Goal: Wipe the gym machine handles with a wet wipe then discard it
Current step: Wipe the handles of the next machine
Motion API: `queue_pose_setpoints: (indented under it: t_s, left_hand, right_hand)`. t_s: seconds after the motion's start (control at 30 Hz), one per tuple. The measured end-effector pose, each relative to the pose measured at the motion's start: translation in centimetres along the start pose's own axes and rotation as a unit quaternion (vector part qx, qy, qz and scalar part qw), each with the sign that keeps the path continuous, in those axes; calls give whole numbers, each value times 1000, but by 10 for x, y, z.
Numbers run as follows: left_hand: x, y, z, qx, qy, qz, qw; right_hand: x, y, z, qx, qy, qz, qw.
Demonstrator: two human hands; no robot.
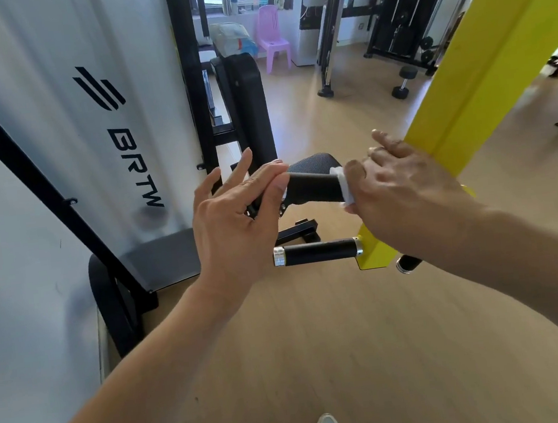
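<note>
A black upper handle (314, 187) juts left from the yellow machine arm (482, 62). My right hand (402, 188) wraps a white wet wipe (345, 187) around that handle close to the yellow arm. My left hand (237, 222) rests its thumb and fingertips on the handle's free left end, other fingers spread. A second black handle (319, 251) with a silver end cap sticks out lower down, untouched. A third short handle end (408, 263) shows under my right wrist.
A white machine shroud (63, 106) with black lettering stands at left on a black frame. A black padded seat (249, 104) lies behind the handles. Farther back are a pink plastic chair (273, 39), a dumbbell (405, 81), a cable rack and wooden floor.
</note>
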State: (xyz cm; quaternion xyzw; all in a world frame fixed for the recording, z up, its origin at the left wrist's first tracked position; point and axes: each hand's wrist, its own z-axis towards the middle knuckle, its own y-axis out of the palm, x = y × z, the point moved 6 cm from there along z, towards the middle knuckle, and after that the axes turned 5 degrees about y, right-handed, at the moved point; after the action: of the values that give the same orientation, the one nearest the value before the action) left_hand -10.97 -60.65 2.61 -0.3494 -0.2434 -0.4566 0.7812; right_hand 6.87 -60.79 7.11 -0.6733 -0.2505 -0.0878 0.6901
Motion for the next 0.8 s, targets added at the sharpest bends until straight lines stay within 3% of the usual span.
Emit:
queue_pose_setpoints:
  t_s: [0.3, 0.47, 0.57, 0.7, 0.8]
  left_hand:
    - [3, -3, -2, 5, 4, 3, 1000]
    - [4, 0, -2, 5, 14, 19, 1000]
    - [6, 1, -5, 6, 8, 4, 1000]
    - [5, -1, -6, 16, -2, -2, 1000]
    - [4, -3, -6, 19, 6, 2, 1000]
  right_hand:
    - [-48, -19, 20, 147, -56, 91, 983]
    - [-5, -1, -9, 44, 15, -66, 997]
    - [1, 2, -16, 30, 33, -131, 990]
    - [-22, -10, 0, 70, -2, -44, 997]
    - [-45, -20, 14, 154, -52, 22, 986]
